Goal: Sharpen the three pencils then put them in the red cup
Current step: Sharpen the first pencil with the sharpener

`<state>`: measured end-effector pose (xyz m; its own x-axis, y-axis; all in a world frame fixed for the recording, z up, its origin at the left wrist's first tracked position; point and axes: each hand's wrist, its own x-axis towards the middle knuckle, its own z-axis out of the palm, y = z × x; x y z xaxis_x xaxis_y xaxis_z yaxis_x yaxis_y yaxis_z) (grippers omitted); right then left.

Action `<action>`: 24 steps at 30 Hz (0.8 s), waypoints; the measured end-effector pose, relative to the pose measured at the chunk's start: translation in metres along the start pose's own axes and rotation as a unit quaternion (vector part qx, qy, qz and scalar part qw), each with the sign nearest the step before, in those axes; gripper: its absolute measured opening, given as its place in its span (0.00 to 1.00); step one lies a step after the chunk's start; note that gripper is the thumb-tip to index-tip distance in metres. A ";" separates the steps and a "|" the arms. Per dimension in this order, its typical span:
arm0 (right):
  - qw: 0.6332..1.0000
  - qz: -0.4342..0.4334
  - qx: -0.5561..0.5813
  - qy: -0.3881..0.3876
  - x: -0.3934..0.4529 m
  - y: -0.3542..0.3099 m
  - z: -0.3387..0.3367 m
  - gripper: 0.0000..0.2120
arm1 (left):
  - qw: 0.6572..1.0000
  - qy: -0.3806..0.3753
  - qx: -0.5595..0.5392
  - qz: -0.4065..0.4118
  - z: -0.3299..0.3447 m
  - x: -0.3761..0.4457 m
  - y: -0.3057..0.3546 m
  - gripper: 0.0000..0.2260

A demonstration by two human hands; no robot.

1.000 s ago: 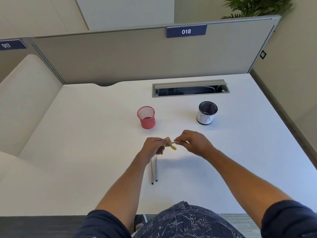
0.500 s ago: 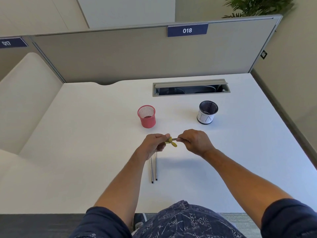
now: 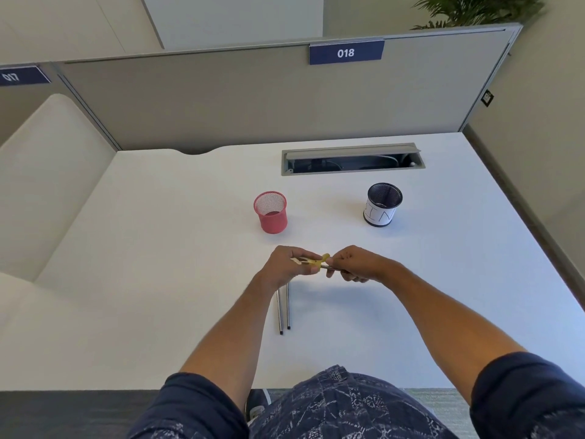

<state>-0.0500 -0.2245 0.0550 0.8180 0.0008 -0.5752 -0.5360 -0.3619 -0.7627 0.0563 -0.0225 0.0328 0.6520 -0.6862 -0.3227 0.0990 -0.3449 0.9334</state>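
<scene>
Sharpening under way above the desk (image 3: 158,248): left hand (image 3: 286,264) pinches the sharpener (image 3: 318,260), right hand (image 3: 356,263) grips the pencil (image 3: 330,267). Advise straight, light twisting. Two pencils (image 3: 283,307) lie below; red cup (image 3: 271,212) stands near.

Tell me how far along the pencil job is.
Done: nothing visible; the red cup looks empty. In hand: left hand holds the yellow sharpener, right hand a pencil at it. Left: two pencils on the desk, then all three cupped.
</scene>
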 end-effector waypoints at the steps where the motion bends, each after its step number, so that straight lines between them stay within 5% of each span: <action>1: 1.000 -0.003 -0.004 0.013 0.000 0.000 0.001 0.17 | 1.000 0.008 0.001 0.001 0.001 0.000 0.000 0.14; 7: 0.979 -0.102 -0.130 0.117 0.002 0.011 0.002 0.04 | 0.999 0.036 0.010 -0.021 0.000 -0.001 0.004 0.10; 12: 0.868 -0.239 -0.314 0.302 0.003 0.030 0.010 0.10 | 0.995 0.061 -0.019 -0.076 0.001 0.001 0.005 0.18; 19: 0.764 -0.371 -0.350 0.396 0.005 0.031 0.017 0.06 | 0.980 0.062 -0.133 -0.133 0.009 -0.002 0.016 0.20; 24: 0.765 -0.375 -0.351 0.388 0.004 0.027 0.017 0.06 | 0.980 0.024 -0.152 -0.129 0.004 -0.006 0.013 0.18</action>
<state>-0.0642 -0.2189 0.0270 0.8645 -0.0006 0.5027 0.1672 -0.9427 -0.2886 0.0503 -0.0255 0.0465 0.6088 -0.5680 -0.5538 0.4798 -0.2923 0.8273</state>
